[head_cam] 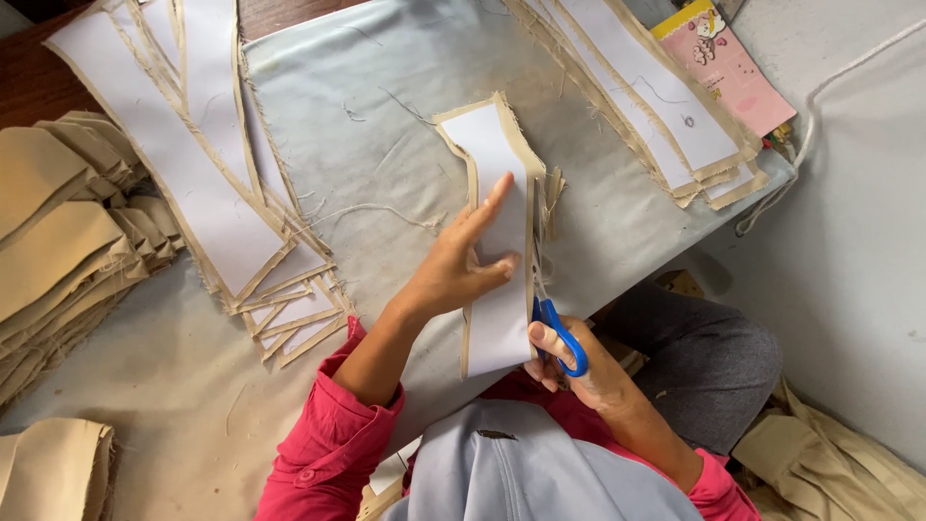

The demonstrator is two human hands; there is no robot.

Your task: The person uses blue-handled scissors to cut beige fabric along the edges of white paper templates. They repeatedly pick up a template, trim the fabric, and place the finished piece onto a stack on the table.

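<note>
Worktop draped in pale grey cloth, loose threads scattered across it; grey floor to our right.

At centre lies the piece in hand: a long white paper pattern backed with tan fabric, running from mid-worktop toward our body. Our left hand lies flat on it, fingers spread, pressing it down. Our right hand grips blue-handled scissors, fingers through the loops, blades running up along the strip's right edge, where a narrow tan offcut hangs frayed. Whether the blades are parted we cannot tell.

Outward: a fan of similar long paper-faced strips to the left, another stack upper right, folded tan fabric at far left, a pink printed card at the top right corner, a white cord trailing over the floor.

Risk as we judge it: the left fingertips sit close to the blade line, so a slip could nick them. If the pressing hand eases, paper may shift on fabric and the cut wander into the white.
</note>
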